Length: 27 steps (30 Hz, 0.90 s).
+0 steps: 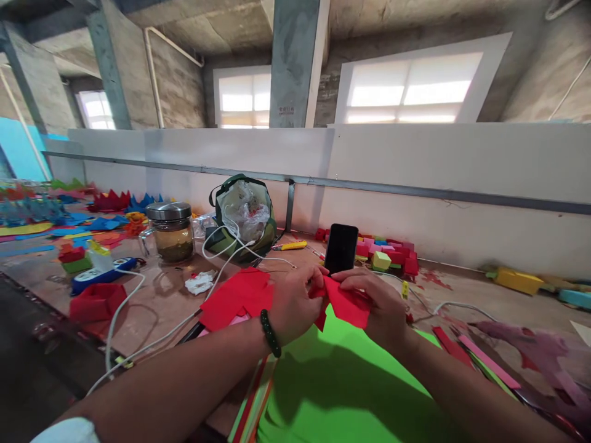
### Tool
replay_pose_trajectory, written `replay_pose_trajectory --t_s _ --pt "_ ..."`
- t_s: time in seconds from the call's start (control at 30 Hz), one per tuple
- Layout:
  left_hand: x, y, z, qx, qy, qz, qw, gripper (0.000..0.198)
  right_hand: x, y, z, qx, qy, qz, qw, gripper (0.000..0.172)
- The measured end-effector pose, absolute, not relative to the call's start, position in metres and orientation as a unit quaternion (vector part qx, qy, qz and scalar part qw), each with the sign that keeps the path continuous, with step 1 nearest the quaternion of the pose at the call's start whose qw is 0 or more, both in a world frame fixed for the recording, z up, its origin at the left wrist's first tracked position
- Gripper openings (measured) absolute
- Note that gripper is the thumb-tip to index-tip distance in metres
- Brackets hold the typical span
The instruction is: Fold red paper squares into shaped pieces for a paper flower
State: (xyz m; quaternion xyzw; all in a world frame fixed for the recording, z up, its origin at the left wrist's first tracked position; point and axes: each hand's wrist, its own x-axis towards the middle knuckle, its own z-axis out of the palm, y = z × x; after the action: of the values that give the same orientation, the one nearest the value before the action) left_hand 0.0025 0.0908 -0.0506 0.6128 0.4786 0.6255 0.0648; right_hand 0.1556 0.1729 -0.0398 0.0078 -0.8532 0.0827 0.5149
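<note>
Between my two hands is a piece of red paper (347,303), partly folded, held in the air above a stack of green paper (351,381). My left hand (298,303), with a dark bead bracelet on the wrist, pinches the paper's left side. On its right side the fingers of my right hand (381,301) are closed along the upper edge. More red paper sheets (237,298) lie on the table left of my left hand. Just beyond my hands a black phone (341,248) stands propped upright.
Small folded paper cubes (392,253) are piled behind the phone. A glass jar (172,234) with a metal lid, an open bag (244,215), a yellow cutter (293,245) and a blue power strip (99,275) stand or lie farther left. White cables cross the table. Paper strips (489,362) lie right.
</note>
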Motion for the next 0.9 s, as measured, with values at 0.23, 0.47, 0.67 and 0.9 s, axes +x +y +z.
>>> replay_pose_trajectory --t_s 0.23,0.47,0.67,0.9 --pt "0.002 0.092 -0.052 0.608 0.533 0.586 0.047 0.017 0.155 0.175 -0.039 -0.014 -0.859 0.079 0.506 0.018" --pt "-0.001 0.101 -0.054 0.574 0.582 0.566 0.106 0.011 0.157 0.178 -0.037 -0.009 -0.899 0.061 0.434 0.029" --pt "-0.004 0.107 -0.059 0.562 0.603 0.554 0.118 0.008 0.158 0.177 -0.035 -0.021 -0.93 0.045 0.364 0.038" --pt "-0.007 0.109 -0.062 0.557 0.621 0.541 0.112 0.01 0.152 0.176 -0.041 -0.054 -0.922 -0.055 0.38 0.025"
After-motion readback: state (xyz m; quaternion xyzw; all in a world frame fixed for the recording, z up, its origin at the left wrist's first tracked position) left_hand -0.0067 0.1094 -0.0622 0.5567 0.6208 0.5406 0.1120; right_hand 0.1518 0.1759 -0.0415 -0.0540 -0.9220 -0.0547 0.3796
